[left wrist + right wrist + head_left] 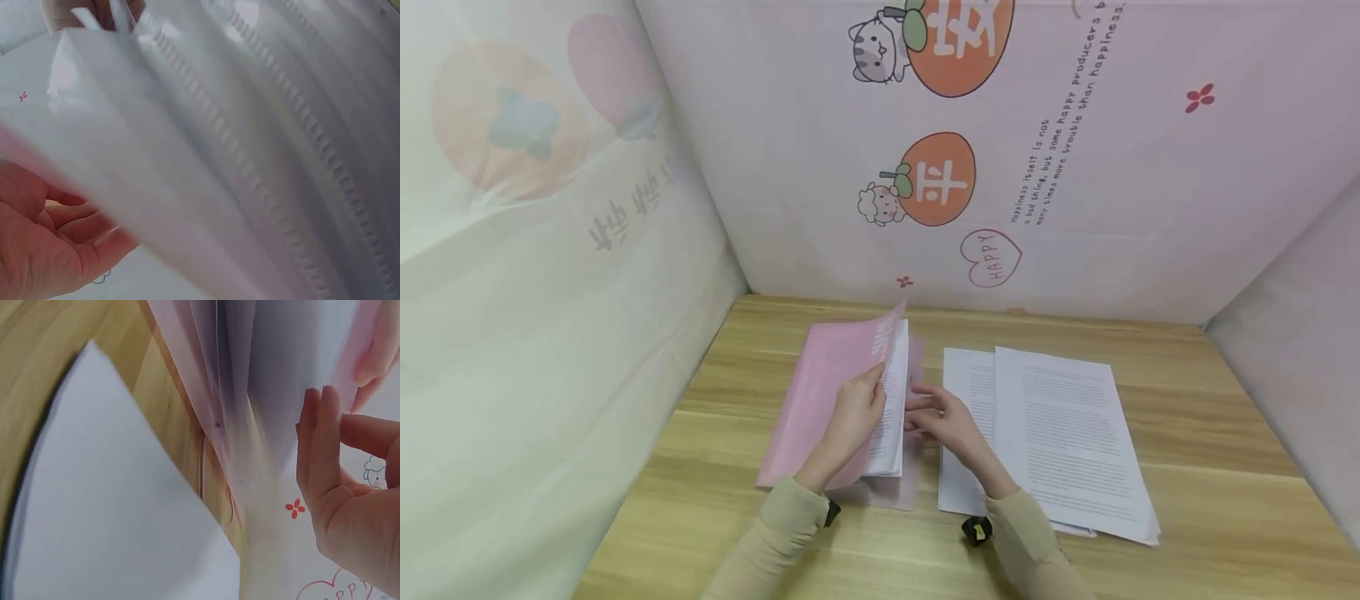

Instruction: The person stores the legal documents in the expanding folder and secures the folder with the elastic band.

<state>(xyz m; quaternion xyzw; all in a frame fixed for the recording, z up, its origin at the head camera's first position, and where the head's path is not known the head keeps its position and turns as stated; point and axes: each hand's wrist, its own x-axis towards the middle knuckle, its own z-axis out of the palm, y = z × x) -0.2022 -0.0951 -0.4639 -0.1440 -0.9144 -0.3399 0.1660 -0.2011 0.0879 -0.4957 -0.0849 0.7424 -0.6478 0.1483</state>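
Note:
A pink display book (827, 375) lies partly opened at the middle left of the table, its front cover raised at a slant. My left hand (855, 410) grips that cover near its free edge; the left wrist view shows the fingers (87, 234) behind the pink edge. Clear plastic pockets (206, 144) with ribbed seams fan out beside it. Printed pages (891, 400) show inside the book. My right hand (946, 421) is at the right edge of the pockets, over the back cover (895, 496). Its fingertips (330, 400) overlap the pockets in the right wrist view, with nothing visibly held.
Two overlapping stacks of printed sheets, a left one (966, 475) and a right one (1067, 433), lie right of the book. The wooden table (1210, 467) is enclosed by printed cloth walls (820, 167) at the back and sides.

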